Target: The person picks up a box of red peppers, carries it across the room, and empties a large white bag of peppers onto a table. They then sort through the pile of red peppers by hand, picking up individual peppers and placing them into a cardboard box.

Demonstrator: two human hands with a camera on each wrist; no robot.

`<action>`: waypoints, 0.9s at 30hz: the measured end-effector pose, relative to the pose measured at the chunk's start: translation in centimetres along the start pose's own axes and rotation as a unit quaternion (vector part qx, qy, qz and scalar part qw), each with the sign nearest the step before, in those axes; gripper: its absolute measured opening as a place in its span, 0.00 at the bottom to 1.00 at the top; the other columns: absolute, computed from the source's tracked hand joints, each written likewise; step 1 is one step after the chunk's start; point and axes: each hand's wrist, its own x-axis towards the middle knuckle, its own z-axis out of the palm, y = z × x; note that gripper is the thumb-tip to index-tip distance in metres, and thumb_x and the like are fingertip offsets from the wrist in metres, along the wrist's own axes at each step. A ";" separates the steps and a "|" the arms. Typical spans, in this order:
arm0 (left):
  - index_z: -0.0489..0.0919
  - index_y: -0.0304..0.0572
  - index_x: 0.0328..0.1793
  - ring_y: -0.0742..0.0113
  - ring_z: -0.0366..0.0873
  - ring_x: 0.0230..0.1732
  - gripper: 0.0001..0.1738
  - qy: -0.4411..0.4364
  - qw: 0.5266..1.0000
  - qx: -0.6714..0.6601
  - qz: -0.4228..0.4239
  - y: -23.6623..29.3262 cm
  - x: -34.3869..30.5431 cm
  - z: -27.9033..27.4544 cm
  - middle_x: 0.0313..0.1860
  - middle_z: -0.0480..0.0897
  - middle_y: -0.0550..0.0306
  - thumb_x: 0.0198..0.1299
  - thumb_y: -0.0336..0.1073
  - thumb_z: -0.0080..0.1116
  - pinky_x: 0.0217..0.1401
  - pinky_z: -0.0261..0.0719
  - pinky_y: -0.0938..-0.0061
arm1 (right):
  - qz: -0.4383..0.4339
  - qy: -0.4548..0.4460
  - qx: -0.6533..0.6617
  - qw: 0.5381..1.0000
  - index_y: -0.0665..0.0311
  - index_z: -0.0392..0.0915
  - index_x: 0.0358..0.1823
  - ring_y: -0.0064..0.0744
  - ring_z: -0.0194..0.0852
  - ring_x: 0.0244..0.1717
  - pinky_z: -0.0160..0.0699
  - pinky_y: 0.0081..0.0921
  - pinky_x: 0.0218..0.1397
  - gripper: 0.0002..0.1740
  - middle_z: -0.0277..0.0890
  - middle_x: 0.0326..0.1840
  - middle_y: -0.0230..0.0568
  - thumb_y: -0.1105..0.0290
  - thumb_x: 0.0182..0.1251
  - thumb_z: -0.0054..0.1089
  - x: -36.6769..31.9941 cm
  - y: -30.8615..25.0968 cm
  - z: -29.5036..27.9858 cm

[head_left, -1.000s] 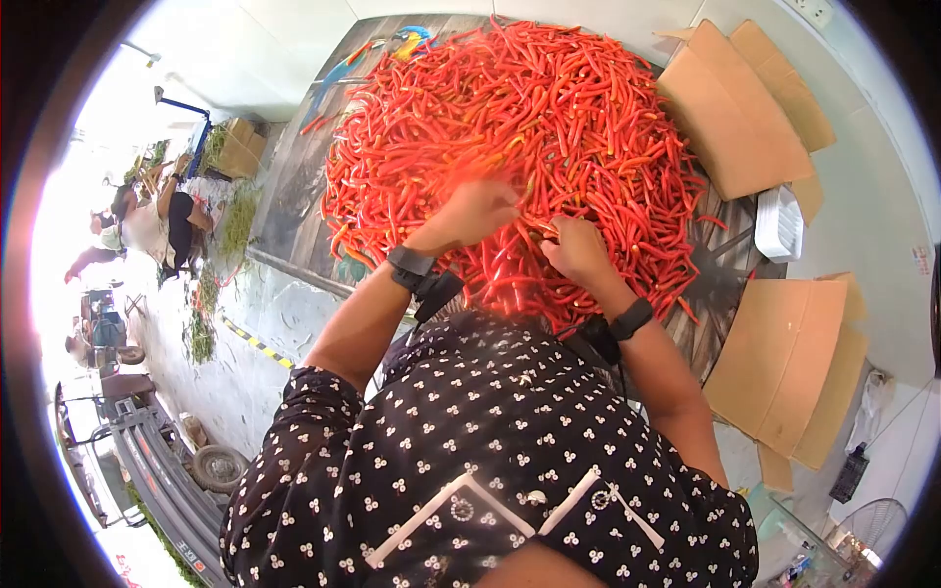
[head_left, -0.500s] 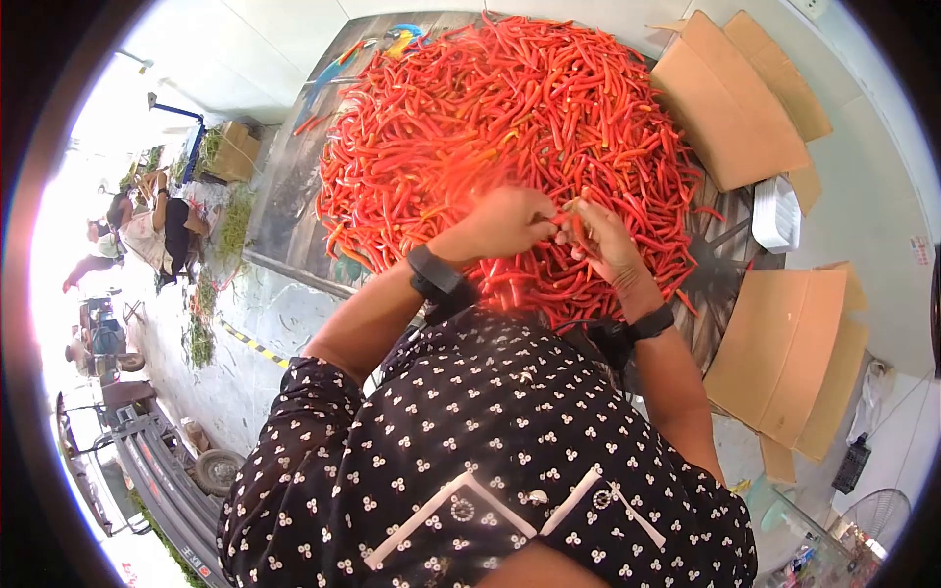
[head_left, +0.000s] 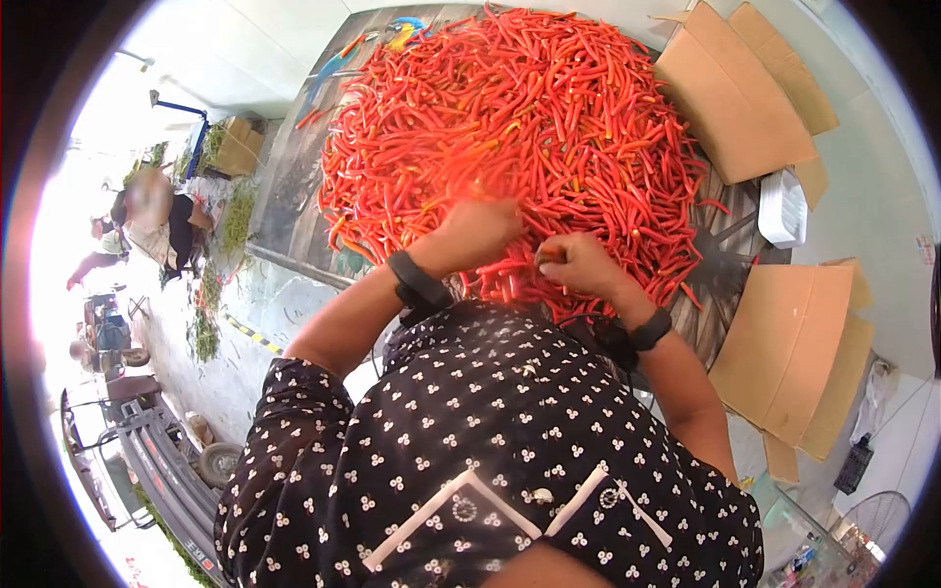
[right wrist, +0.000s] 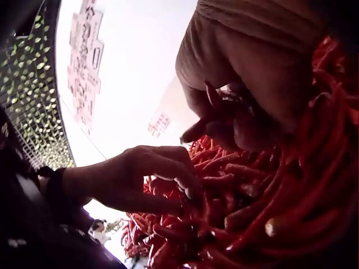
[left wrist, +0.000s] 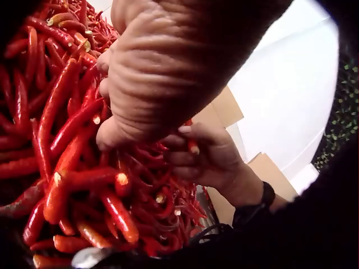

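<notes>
Red chili peppers (head_left: 588, 127) lie in a broad heap on the table; some cut or stemless ends show in the left wrist view. My left hand (head_left: 480, 233) is at the near side of the heap; in the right wrist view, its fingers (right wrist: 178, 175) curve down among the chilies, thumb apart from them. Just to its right, my right hand (head_left: 580, 267) has its fingers curled round chilies; their ends stick out between the fingers in the right wrist view (right wrist: 196, 130). The left wrist view shows one chili end (left wrist: 193, 148) at the right hand's fingers.
Cardboard boxes (head_left: 730, 98) (head_left: 784, 343) stand right of the table, with a white plastic tray (head_left: 782, 211) between them. A parrot picture (head_left: 402, 34) shows at the table's far left. Another person (head_left: 152, 220) sits at left, near a box with greenery; a vehicle stands below.
My hands were close together at a chili half a second ago; they have moved apart. The left hand has gone left, down to the heap, and the right hand has closed and turned over.
</notes>
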 end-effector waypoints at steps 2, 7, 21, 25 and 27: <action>0.77 0.46 0.40 0.53 0.78 0.36 0.11 0.020 1.000 -0.013 -0.020 -0.4 -0.8 -0.8 0.37 0.75 0.54 0.47 0.32 0.55 0.34 0.76 0.60 | -0.055 -0.019 -0.136 0.989 0.62 0.79 0.34 0.33 0.78 0.30 0.75 0.30 0.33 0.08 0.77 0.26 0.38 0.70 0.54 0.55 0.2 0.7 1.2; 0.77 0.42 0.35 0.55 0.78 0.34 0.08 0.086 0.979 -0.153 -0.106 -2.2 -2.0 -1.3 0.33 0.78 0.52 0.48 0.32 0.61 0.34 0.74 0.65 | -0.107 -0.043 -0.425 0.898 0.60 0.78 0.26 0.45 0.78 0.33 0.75 0.41 0.34 0.07 0.77 0.26 0.43 0.66 0.53 0.53 0.4 -0.6 2.9; 0.78 0.37 0.39 0.84 0.66 0.26 0.09 0.056 0.803 -0.546 -0.233 -3.4 -1.2 -0.6 0.28 0.76 0.69 0.63 0.35 0.53 0.29 0.64 0.86 | 0.045 0.175 0.318 0.931 0.58 0.75 0.28 0.12 0.58 0.18 0.59 0.14 0.19 0.07 0.58 0.17 0.19 0.71 0.66 0.53 1.4 -2.9 -2.6; 0.79 0.38 0.38 0.84 0.66 0.24 0.09 0.050 0.792 -0.575 -0.197 -2.2 0.2 -1.2 0.27 0.76 0.68 0.63 0.36 0.53 0.27 0.63 0.87 | 0.030 0.148 0.587 0.795 0.54 0.69 0.25 0.10 0.52 0.15 0.49 0.11 0.16 0.09 0.59 0.17 0.18 0.68 0.65 0.56 1.4 -2.3 -4.5; 0.78 0.39 0.40 0.83 0.68 0.26 0.09 0.013 0.772 -0.607 -0.185 -1.2 1.1 -2.0 0.28 0.77 0.68 0.62 0.37 0.55 0.28 0.65 0.86 | 0.028 0.136 0.596 0.791 0.51 0.65 0.23 0.10 0.55 0.15 0.52 0.11 0.16 0.13 0.60 0.17 0.19 0.68 0.66 0.54 1.4 -2.4 -4.6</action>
